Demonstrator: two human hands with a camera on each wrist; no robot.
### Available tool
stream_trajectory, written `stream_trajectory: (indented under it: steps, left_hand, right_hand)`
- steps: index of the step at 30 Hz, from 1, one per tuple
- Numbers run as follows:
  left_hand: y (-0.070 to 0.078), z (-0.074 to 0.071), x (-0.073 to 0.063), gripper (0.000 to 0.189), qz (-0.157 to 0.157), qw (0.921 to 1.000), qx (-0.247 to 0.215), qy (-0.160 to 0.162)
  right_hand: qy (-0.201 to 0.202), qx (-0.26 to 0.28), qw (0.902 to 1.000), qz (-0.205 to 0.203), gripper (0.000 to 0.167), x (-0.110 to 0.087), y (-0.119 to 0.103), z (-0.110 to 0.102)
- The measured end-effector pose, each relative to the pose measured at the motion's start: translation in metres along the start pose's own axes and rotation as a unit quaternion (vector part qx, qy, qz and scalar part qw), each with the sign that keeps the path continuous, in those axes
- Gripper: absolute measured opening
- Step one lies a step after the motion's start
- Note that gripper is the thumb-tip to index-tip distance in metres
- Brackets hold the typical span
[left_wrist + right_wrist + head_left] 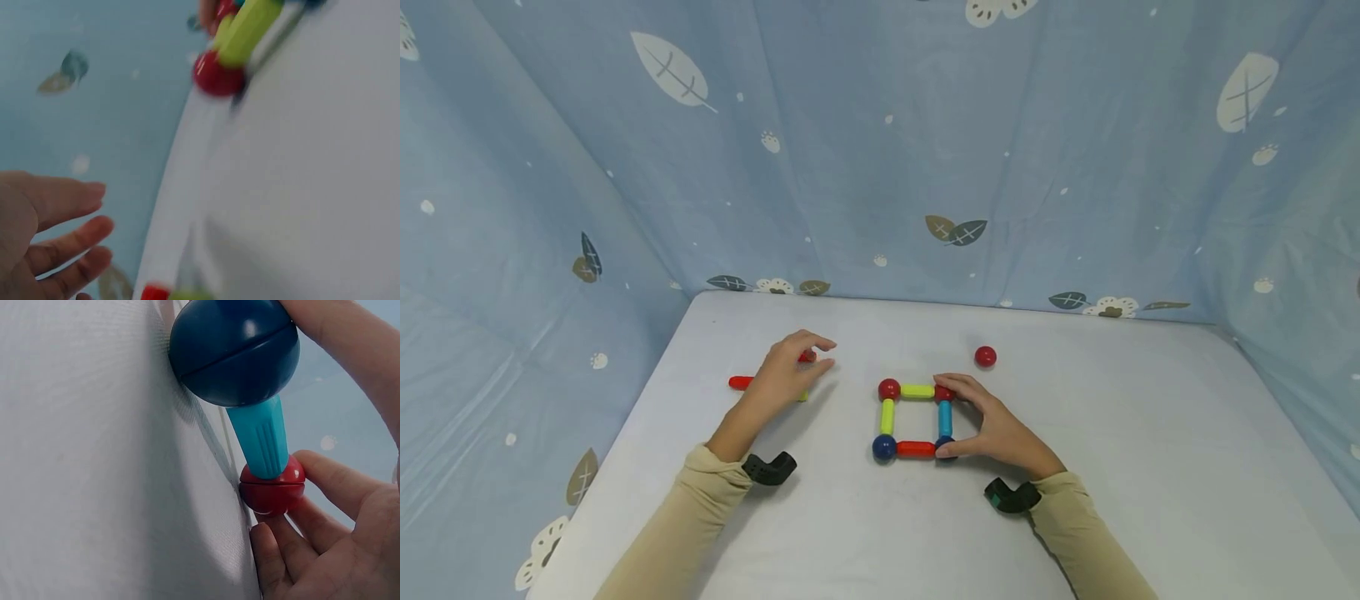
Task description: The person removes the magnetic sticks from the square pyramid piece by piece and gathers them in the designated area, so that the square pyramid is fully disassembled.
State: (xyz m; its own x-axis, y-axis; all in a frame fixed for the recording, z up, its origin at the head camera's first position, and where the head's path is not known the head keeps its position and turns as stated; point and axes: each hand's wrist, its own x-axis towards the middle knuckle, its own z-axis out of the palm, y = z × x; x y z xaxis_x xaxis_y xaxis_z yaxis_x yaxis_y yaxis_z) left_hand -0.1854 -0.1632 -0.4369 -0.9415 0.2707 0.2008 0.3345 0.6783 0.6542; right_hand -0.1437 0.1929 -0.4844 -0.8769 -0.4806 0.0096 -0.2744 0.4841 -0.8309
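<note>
A flat square of sticks and balls (915, 450) lies on the white table, with red balls at its far corners and dark blue balls at its near ones. My right hand (997, 427) holds its right side, thumb at the near blue ball (234, 353) and fingers around the far red ball (275, 490). Between those two runs a light blue stick (262, 437). Left of the square, my left hand (778, 377) hovers with thumb and fingers apart and nothing between them. Beneath it are a red stick (741, 382) and a yellow-green piece (802, 397), partly hidden.
A loose red ball (986, 357) sits behind the square to the right. Another red piece (807, 356) shows by the left fingers. A blue patterned cloth (880, 150) hangs along the back and sides of the table (1150, 467).
</note>
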Motion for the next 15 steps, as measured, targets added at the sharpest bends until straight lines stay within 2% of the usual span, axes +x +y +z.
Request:
stream_trajectory:
  steps: [4, 8, 11, 15]
  left_hand:
    - [0.02, 0.022, -0.006, 0.03, 0.012, 0.9981, -0.012, -0.06]
    - [0.034, 0.043, -0.012, 0.034, 0.022, 0.9935, -0.018, -0.11]
    - [0.039, 0.055, -0.015, 0.037, 0.034, 0.99, -0.015, -0.136]
    - [0.043, 0.064, -0.018, 0.035, 0.037, 0.9876, -0.019, -0.151]
  right_hand:
    - [-0.006, 0.011, 0.9999, 0.0, 0.091, 0.0, 0.0, -0.001]
    - [-0.012, 0.02, 0.9997, -0.005, 0.083, 0.0, 0.0, -0.002]
    - [-0.014, 0.023, 0.9995, -0.015, 0.075, 0.0, 0.0, -0.004]
    - [-0.021, 0.028, 0.9993, -0.015, 0.059, 0.001, 0.0, -0.004]
